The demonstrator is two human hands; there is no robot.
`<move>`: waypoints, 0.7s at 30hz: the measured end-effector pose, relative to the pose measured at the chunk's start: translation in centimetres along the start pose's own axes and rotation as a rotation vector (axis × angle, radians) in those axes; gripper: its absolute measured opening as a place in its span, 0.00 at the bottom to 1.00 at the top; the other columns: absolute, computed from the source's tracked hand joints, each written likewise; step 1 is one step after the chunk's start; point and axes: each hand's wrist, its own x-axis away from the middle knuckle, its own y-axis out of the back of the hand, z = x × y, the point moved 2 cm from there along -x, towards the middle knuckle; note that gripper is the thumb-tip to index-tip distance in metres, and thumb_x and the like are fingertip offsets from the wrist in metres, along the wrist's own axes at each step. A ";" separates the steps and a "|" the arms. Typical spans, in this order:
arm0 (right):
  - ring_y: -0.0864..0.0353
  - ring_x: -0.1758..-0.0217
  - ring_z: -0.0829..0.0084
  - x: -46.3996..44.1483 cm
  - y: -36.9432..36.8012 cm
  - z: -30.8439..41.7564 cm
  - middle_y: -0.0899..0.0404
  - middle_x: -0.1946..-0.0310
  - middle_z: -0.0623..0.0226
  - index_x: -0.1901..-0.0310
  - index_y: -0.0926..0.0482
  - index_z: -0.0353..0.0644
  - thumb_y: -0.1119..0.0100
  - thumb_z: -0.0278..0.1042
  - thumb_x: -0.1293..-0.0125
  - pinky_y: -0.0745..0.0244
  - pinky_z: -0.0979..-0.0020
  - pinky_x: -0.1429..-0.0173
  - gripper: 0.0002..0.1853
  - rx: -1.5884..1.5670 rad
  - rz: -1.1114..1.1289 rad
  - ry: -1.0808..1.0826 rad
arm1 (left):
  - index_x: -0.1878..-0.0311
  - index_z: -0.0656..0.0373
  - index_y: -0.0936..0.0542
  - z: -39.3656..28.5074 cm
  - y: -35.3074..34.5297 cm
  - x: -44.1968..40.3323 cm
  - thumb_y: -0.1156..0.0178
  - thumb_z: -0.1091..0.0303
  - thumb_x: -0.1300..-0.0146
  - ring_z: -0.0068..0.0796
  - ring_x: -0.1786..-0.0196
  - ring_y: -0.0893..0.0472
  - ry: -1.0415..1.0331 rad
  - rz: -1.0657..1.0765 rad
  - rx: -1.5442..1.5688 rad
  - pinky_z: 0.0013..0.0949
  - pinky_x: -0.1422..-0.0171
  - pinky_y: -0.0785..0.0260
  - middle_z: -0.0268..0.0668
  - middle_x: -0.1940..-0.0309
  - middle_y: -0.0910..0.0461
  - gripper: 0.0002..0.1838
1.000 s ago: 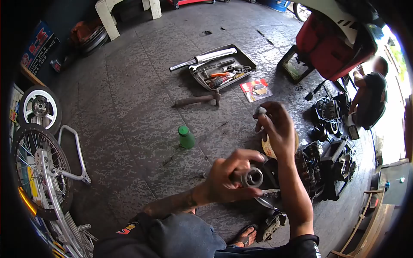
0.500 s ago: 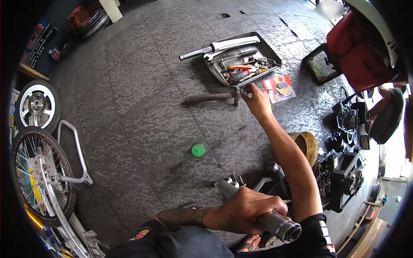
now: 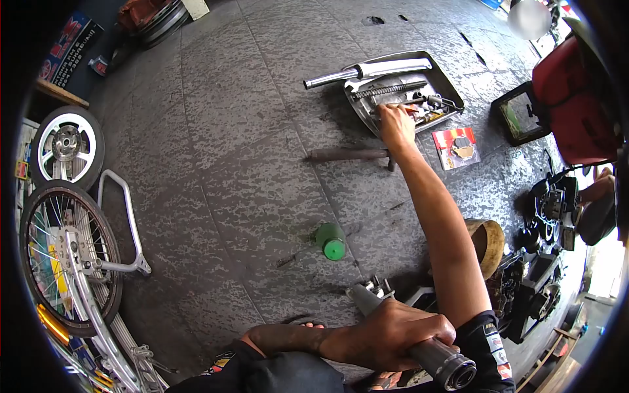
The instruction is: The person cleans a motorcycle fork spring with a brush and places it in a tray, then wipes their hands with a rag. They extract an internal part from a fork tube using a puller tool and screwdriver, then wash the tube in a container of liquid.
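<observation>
A thick grey metal tube (image 3: 440, 360) is wrapped in my left hand (image 3: 400, 333), low in the view, its round open end facing the lower right. My right hand (image 3: 396, 128) reaches over the near edge of a metal tray (image 3: 363, 118); its fingertips are down among the tools, and what they touch is hidden. In the tray lie a long spring (image 3: 390, 90), a silver fork tube (image 3: 395, 67), a wrench (image 3: 357, 85) and small parts. A hammer (image 3: 347, 154) rests on the floor just below the tray, partly behind my right wrist.
On the floor are a green bottle (image 3: 331, 242), a red packet (image 3: 457, 149) and a tan round container (image 3: 488, 245). Engine parts (image 3: 550, 203) and a red machine (image 3: 573, 98) are at right, near a partly visible person. Wheels (image 3: 65, 144) and a frame stand left.
My right hand has moved from near my left hand to the tray, and the small part it held is no longer visible. My left hand has lowered with the tube. The view has shifted.
</observation>
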 end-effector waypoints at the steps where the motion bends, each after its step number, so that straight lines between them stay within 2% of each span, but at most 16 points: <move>1: 0.22 0.48 0.55 -0.1 -0.2 0.2 0.18 0.58 0.61 0.57 0.20 0.45 0.44 0.23 0.46 0.22 0.58 0.51 0.13 0.000 0.003 0.002 | 0.63 0.60 0.22 -0.1 0.3 -0.2 0.30 0.69 0.43 0.29 0.75 0.17 -0.006 -0.015 0.002 0.28 0.72 0.28 0.37 0.74 0.18 0.11; 5: 0.22 0.46 0.56 -0.3 -0.4 0.1 0.19 0.56 0.59 0.59 0.19 0.44 0.44 0.28 0.43 0.22 0.59 0.49 0.10 0.110 0.090 -0.014 | 0.64 0.60 0.22 -0.1 0.2 -0.2 0.30 0.68 0.44 0.29 0.76 0.17 -0.008 -0.053 0.016 0.29 0.72 0.28 0.36 0.75 0.18 0.11; 8: 0.24 0.43 0.57 1.9 1.7 -0.1 0.20 0.54 0.61 0.57 0.19 0.42 0.45 0.29 0.42 0.21 0.58 0.50 0.12 -0.133 -0.074 0.003 | 0.63 0.60 0.22 0.0 0.1 0.0 0.29 0.70 0.44 0.27 0.76 0.18 -0.022 -0.061 -0.018 0.27 0.73 0.28 0.36 0.75 0.18 0.11; 9: 0.21 0.49 0.55 3.3 2.3 -0.2 0.19 0.57 0.59 0.59 0.20 0.42 0.46 0.29 0.40 0.22 0.57 0.53 0.10 -0.198 -0.246 0.056 | 0.63 0.60 0.22 0.1 0.1 -0.2 0.29 0.70 0.44 0.27 0.76 0.18 -0.017 -0.056 0.009 0.27 0.73 0.28 0.36 0.75 0.18 0.11; 12: 0.20 0.59 0.51 9.9 6.9 -0.2 0.19 0.65 0.55 0.58 0.22 0.40 0.50 0.25 0.38 0.23 0.55 0.56 0.09 -0.535 -0.148 0.122 | 0.64 0.58 0.22 0.0 -0.4 0.1 0.28 0.71 0.46 0.23 0.78 0.19 -0.006 -0.064 -0.015 0.25 0.74 0.28 0.34 0.75 0.17 0.11; 13: 0.20 0.61 0.50 13.0 8.7 0.1 0.20 0.67 0.54 0.57 0.23 0.39 0.50 0.23 0.37 0.24 0.55 0.57 0.09 -0.658 -0.094 0.144 | 0.64 0.57 0.22 0.0 -0.7 0.2 0.28 0.72 0.47 0.21 0.78 0.20 -0.005 -0.129 -0.086 0.24 0.75 0.29 0.33 0.75 0.17 0.11; 15: 0.20 0.60 0.49 19.4 11.9 0.0 0.20 0.66 0.54 0.53 0.24 0.39 0.49 0.19 0.39 0.24 0.56 0.57 0.13 -0.704 0.056 0.187 | 0.65 0.57 0.22 -0.2 -0.8 0.3 0.27 0.73 0.47 0.19 0.78 0.21 -0.026 -0.169 -0.151 0.23 0.75 0.30 0.33 0.75 0.17 0.11; 17: 0.20 0.61 0.49 25.9 14.1 -0.3 0.21 0.65 0.52 0.52 0.24 0.38 0.47 0.19 0.41 0.23 0.57 0.57 0.15 -0.742 0.209 0.130 | 0.58 0.61 0.23 -0.6 -0.9 0.7 0.31 0.75 0.53 0.33 0.67 0.13 -0.008 -0.083 -0.261 0.33 0.64 0.22 0.38 0.68 0.15 0.18; 18: 0.20 0.62 0.49 28.6 15.6 -0.3 0.21 0.65 0.52 0.51 0.24 0.37 0.47 0.19 0.41 0.23 0.58 0.57 0.15 -0.777 0.264 0.128 | 0.60 0.62 0.22 -0.8 -1.0 1.0 0.31 0.75 0.48 0.27 0.71 0.15 0.037 -0.092 -0.268 0.31 0.65 0.23 0.37 0.70 0.16 0.13; 19: 0.20 0.62 0.49 31.1 17.0 -0.4 0.22 0.64 0.52 0.51 0.25 0.36 0.47 0.19 0.41 0.23 0.58 0.58 0.15 -0.812 0.315 0.132 | 0.60 0.62 0.22 -0.7 -1.7 1.1 0.31 0.75 0.48 0.27 0.71 0.15 0.023 -0.066 -0.276 0.31 0.65 0.23 0.37 0.70 0.16 0.13; 21: 0.20 0.62 0.49 36.2 18.5 -0.4 0.22 0.66 0.52 0.52 0.25 0.36 0.46 0.19 0.41 0.23 0.58 0.59 0.15 -0.790 0.307 0.044 | 0.63 0.63 0.22 -0.4 -2.6 1.7 0.33 0.74 0.44 0.20 0.73 0.19 0.093 -0.272 -0.209 0.26 0.68 0.27 0.35 0.73 0.17 0.08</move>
